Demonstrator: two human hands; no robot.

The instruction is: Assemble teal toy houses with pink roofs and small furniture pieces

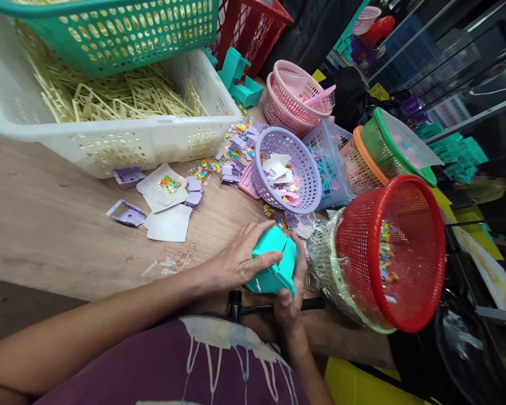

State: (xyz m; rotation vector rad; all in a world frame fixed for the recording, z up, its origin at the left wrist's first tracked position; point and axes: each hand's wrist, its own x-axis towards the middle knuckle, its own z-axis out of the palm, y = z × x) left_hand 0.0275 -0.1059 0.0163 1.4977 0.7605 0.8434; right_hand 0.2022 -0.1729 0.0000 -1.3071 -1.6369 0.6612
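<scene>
Both hands, left (pixel 240 260) and right (pixel 290 298), wrap fingers around the teal box (pixel 274 259).

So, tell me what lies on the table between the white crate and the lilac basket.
Head view: small lilac plastic parts and scattered colourful bits on the wooden table.

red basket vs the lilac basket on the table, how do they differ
The red basket lies tipped on its side, nested in pale baskets; the lilac basket rests alone on the wooden table, tilted. The red basket is larger, with fine mesh; the lilac basket has wider slots. Both are round plastic baskets holding small colourful pieces.
</scene>
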